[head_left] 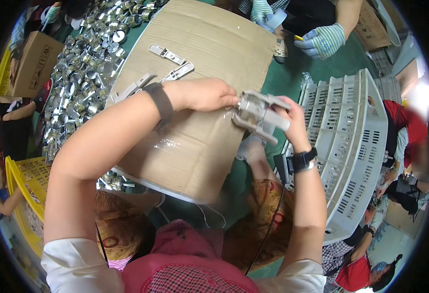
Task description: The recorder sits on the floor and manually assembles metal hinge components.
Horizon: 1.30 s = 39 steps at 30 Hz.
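My right hand [295, 119] grips a grey plastic assembly [256, 111] with several prongs and a clear, shiny middle, over the right edge of a cardboard sheet [190, 161]. Closed at the assembly's left end is my left hand [205, 95]; whatever its fingers pinch is hidden. On the cardboard beyond my left wrist lie a flat grey clip-like part [167, 53] and a similar grey part [179, 72]. Another grey piece [135, 85] rests at the left edge, partly behind my forearm.
Metal fittings [85, 78] are heaped on the left. A white slatted crate [339, 141] stands close by my right forearm; a yellow crate [26, 190] is at left. Across from me, a co-worker's gloved hand [322, 41] holds a yellow-handled tool [298, 37].
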Each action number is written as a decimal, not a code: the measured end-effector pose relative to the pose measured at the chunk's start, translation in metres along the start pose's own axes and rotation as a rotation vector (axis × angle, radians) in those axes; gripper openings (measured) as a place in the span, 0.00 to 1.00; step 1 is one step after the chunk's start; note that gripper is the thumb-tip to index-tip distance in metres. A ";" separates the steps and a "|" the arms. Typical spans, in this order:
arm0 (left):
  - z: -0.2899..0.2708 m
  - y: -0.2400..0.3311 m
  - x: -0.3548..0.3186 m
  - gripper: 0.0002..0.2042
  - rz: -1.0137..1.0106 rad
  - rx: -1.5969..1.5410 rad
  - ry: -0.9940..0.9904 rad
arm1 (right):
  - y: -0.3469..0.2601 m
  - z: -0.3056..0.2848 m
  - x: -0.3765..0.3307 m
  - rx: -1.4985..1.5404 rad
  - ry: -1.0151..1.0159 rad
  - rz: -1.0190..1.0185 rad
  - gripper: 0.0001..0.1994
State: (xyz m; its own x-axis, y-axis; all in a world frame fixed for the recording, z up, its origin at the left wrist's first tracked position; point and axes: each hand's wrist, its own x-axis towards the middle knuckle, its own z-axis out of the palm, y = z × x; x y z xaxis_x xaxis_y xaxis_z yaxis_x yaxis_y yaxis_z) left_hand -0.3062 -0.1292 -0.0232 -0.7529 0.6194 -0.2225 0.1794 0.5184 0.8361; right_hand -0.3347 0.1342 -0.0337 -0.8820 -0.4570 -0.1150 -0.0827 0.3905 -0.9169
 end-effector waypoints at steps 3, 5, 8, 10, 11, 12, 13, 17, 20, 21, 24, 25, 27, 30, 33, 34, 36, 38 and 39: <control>0.003 0.003 0.008 0.14 0.026 0.284 0.194 | 0.021 0.004 0.012 0.100 0.002 0.112 0.10; 0.006 0.006 0.011 0.11 0.103 0.500 0.374 | 0.023 0.002 0.016 0.354 -0.042 0.393 0.11; 0.010 0.005 0.011 0.12 0.042 0.452 0.371 | 0.027 0.007 0.018 0.375 -0.020 0.402 0.11; 0.010 0.006 0.006 0.12 0.018 0.422 0.351 | 0.026 0.011 0.013 0.407 0.005 0.314 0.11; 0.009 0.013 0.003 0.13 -0.009 0.380 0.331 | 0.022 0.011 0.008 0.381 -0.016 0.310 0.11; 0.009 0.020 -0.002 0.13 -0.002 0.390 0.334 | 0.017 0.011 0.002 0.355 -0.036 0.306 0.11; 0.011 0.028 -0.007 0.13 -0.004 0.415 0.321 | 0.015 0.007 -0.003 0.397 -0.051 0.338 0.12; 0.029 0.059 -0.047 0.13 0.001 0.433 0.319 | -0.026 0.012 -0.040 0.421 -0.102 0.358 0.14; 0.053 0.079 -0.086 0.13 0.018 0.434 0.326 | -0.044 0.032 -0.081 0.436 -0.063 0.221 0.15; 0.063 0.086 -0.100 0.13 0.016 0.423 0.334 | -0.049 0.038 -0.098 0.466 -0.083 0.217 0.15; 0.099 0.106 -0.147 0.12 -0.008 0.395 0.315 | -0.051 0.062 -0.157 0.524 -0.129 0.238 0.14; 0.113 0.110 -0.162 0.11 0.032 0.402 0.322 | -0.047 0.074 -0.176 0.424 -0.055 0.168 0.13; 0.140 0.120 -0.190 0.10 0.119 0.416 0.367 | -0.051 0.088 -0.214 0.429 -0.032 0.147 0.10; 0.164 0.138 -0.213 0.11 0.115 0.430 0.340 | -0.056 0.104 -0.259 0.461 0.015 0.170 0.09; 0.186 0.127 -0.223 0.12 0.071 0.384 0.305 | -0.039 0.116 -0.277 0.421 0.033 0.188 0.09; 0.190 0.120 -0.223 0.12 0.078 0.401 0.305 | -0.032 0.119 -0.279 0.390 0.010 0.208 0.09; 0.188 0.123 -0.220 0.13 0.047 0.414 0.289 | -0.034 0.127 -0.281 0.469 0.064 0.181 0.10; 0.187 0.120 -0.213 0.14 -0.018 0.427 0.251 | -0.029 0.124 -0.277 0.641 0.053 0.336 0.10; 0.187 0.121 -0.209 0.14 -0.046 0.423 0.236 | -0.014 0.121 -0.276 0.563 0.005 0.289 0.11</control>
State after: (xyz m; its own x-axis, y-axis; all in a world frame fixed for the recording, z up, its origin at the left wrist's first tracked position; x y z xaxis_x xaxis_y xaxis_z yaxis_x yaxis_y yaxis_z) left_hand -0.0090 -0.0858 0.0303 -0.8803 0.4652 -0.0934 0.3478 0.7665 0.5399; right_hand -0.0339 0.1588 -0.0354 -0.8343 -0.3921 -0.3875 0.4149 0.0164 -0.9097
